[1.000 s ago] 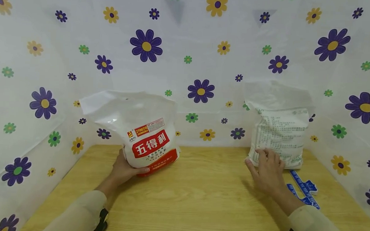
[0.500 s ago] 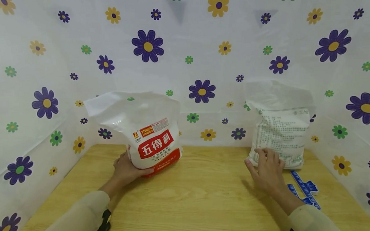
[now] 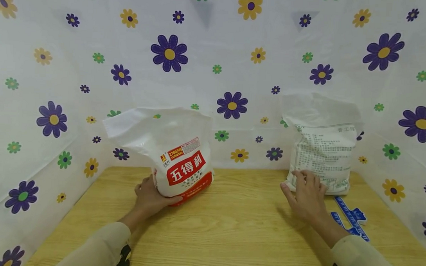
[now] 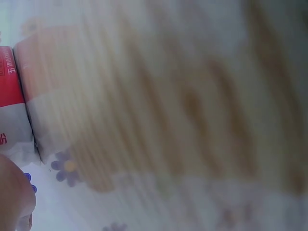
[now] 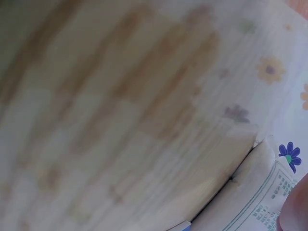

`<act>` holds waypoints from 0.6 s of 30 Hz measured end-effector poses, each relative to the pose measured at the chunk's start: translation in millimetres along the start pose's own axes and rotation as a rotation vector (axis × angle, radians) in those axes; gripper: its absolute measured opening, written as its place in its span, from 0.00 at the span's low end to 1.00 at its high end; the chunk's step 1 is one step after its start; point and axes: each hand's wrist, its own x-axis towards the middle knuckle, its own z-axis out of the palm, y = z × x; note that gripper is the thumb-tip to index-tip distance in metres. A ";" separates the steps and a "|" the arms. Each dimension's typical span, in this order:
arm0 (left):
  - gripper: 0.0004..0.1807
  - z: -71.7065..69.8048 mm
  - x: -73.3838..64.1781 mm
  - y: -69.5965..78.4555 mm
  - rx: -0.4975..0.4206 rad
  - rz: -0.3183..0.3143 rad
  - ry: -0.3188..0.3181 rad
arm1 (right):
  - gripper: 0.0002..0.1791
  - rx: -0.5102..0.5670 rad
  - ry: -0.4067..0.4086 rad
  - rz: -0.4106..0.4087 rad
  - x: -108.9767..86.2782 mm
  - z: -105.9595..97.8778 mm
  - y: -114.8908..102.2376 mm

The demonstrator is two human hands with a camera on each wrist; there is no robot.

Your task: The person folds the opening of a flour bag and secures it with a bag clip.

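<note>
Flowered sheet backed the wooden table. Left of centre, the left hand gripped the tilted red-and-white bag low, thumb in front; right of frame, the right hand touched the green-printed bag, thumb spread. Heavy-looking base probably needed support underneath.

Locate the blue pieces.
In the head view, the blue pieces lie at right on the table, right of the right hand, in front of the upright bag.

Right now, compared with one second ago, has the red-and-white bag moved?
Yes. Against the table, the red-and-white bag, gripped by the left hand, has shifted right in the head view, toward the green-printed bag.
</note>
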 end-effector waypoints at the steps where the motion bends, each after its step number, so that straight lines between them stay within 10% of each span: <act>1: 0.54 0.8 -0.2 0.8 -0.005 0.003 -0.002 | 0.35 -0.001 -0.002 0.002 -0.2 -0.1 -0.1; 18: 0.53 6.4 -2.0 11.0 -0.055 0.048 -0.034 | 0.37 0.021 -0.034 0.016 1.3 2.0 -4.7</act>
